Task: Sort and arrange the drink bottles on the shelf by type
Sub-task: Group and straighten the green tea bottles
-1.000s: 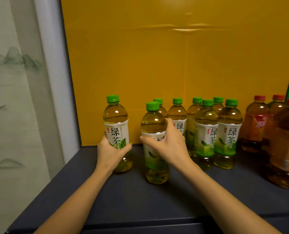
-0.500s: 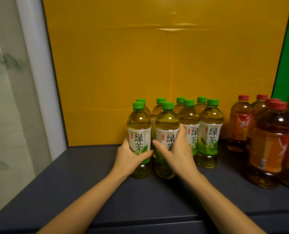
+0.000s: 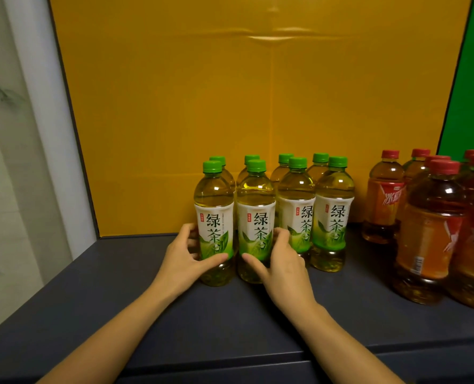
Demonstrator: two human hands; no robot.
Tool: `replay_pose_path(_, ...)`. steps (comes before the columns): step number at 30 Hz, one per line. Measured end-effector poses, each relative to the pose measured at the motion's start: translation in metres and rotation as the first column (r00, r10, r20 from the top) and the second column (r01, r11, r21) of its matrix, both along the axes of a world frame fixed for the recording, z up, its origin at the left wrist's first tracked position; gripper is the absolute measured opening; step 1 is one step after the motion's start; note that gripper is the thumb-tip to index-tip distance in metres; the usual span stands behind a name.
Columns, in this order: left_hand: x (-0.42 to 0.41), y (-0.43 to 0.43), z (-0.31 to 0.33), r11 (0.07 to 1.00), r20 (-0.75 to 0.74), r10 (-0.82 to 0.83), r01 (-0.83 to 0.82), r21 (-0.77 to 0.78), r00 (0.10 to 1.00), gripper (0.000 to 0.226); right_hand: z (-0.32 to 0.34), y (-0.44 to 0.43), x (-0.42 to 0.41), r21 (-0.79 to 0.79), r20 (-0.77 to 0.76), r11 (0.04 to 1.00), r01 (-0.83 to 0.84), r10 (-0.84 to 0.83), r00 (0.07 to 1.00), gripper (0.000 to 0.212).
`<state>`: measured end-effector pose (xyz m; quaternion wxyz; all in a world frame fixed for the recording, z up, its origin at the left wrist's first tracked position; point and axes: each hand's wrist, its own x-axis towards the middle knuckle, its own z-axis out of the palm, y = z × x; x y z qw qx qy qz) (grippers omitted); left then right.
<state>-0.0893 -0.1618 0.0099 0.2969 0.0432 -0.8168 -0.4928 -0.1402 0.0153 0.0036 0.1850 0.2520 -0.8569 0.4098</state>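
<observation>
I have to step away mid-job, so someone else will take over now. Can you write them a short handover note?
Left hand: wrapped around the lower part of the front-left green tea bottle, which stands on the shelf.
Right hand: on the second front green tea bottle, also standing.
Done: eight green-capped bottles stand in two rows of four against the yellow board; the red-capped tea bottles form their own cluster to the right, with a gap between.
Left: let go, perhaps square up the two held bottles, and tidy the red cluster, which runs out of view.
</observation>
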Motion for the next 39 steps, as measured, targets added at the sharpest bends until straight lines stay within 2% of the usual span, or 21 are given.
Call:
replay_pose_path(9,-0.003,0.005,-0.003,1.0,-0.064,0.025,-0.026,-0.006,0.998,0.063,-0.004,-0.005,0.002,0.027,-0.037,0.999,0.046,-0.045,0.998,0.065)
replay_pose_path(22,-0.012,0.007,-0.005,1.0,-0.064,0.027,-0.027,-0.002,0.998,0.063,0.005,-0.008,0.008,0.118,-0.041,0.985,0.125,-0.121,0.992,0.043)
replay_pose_path(29,-0.011,0.006,-0.004,0.982,-0.022,0.106,-0.108,-0.153,0.994,0.078,0.006,-0.004,0.015,0.11,-0.044,0.985,0.131,-0.127,0.991,0.042)
replay_pose_path(32,-0.003,0.013,0.003,0.932,-0.132,0.206,-0.235,-0.276,0.97,0.089,0.007,0.005,0.017,0.066,-0.043,0.992,0.108,-0.106,0.993,0.047)
replay_pose_path(34,0.004,0.018,0.011,0.891,-0.296,0.21,-0.307,-0.336,0.932,0.079,0.007,0.014,0.017,0.021,-0.069,0.995,0.101,-0.099,0.993,0.044)
replay_pose_path(36,0.01,0.024,0.019,0.866,-0.431,0.14,-0.321,-0.383,0.891,0.061,0.008,0.028,0.019,-0.029,-0.094,0.994,0.104,-0.107,0.99,0.033)
replay_pose_path(39,0.015,0.038,0.024,0.866,-0.442,-0.038,-0.191,-0.462,0.896,0.033,0.01,0.06,0.019,-0.101,-0.114,0.988,0.118,-0.13,0.985,0.02)
